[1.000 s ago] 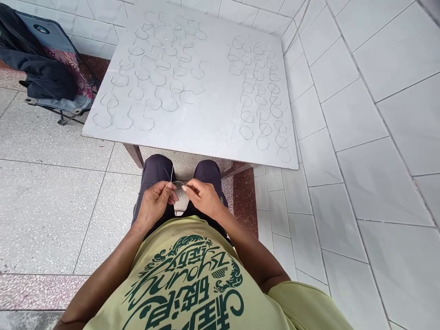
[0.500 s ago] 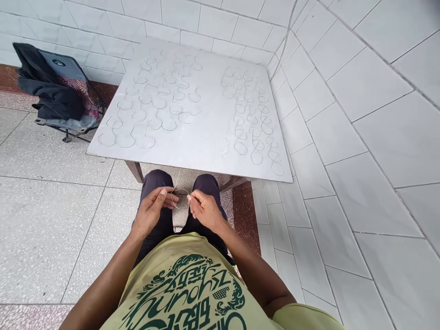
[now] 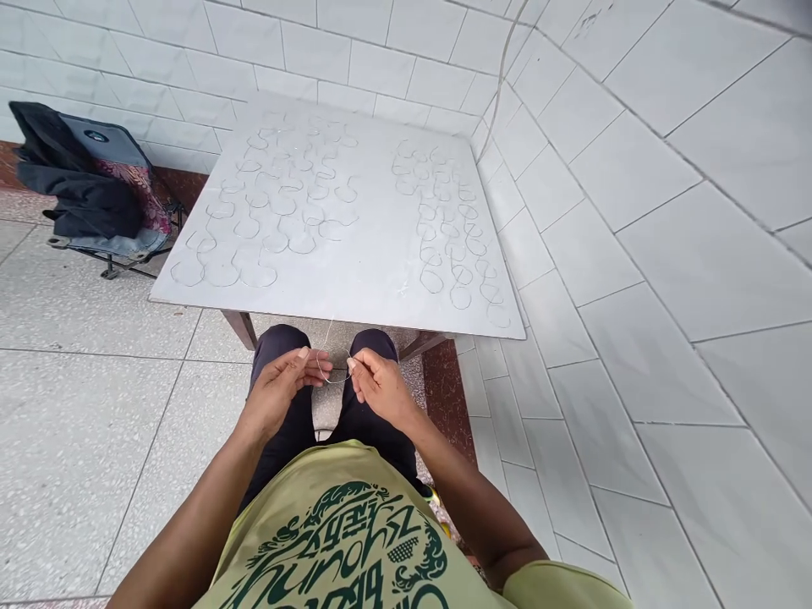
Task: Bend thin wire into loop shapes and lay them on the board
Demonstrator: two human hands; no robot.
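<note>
A thin pale wire (image 3: 336,382) is bent into a near-round loop above my knees, and one straight end sticks up toward the table edge. My left hand (image 3: 279,385) holds the wire's left side, thumb against the index finger and the other fingers loosely extended behind. With thumb and index finger, my right hand (image 3: 381,387) pinches the right side of the loop. In front of both hands stands a white-topped table (image 3: 374,292), where several similar curved wires (image 3: 222,269) lie on the left and several figure-eight-like wires (image 3: 462,296) lie in rows on the right.
A folding chair (image 3: 136,243) with dark cloth (image 3: 95,203) over it stands on the floor to the left. White tiled walls rise behind the table and along my right side. A cable (image 3: 501,80) runs down the wall corner.
The wire has gone from an open S-like curve to a nearly closed loop between my hands. My view has shifted slightly, and the hands stay in about the same place.
</note>
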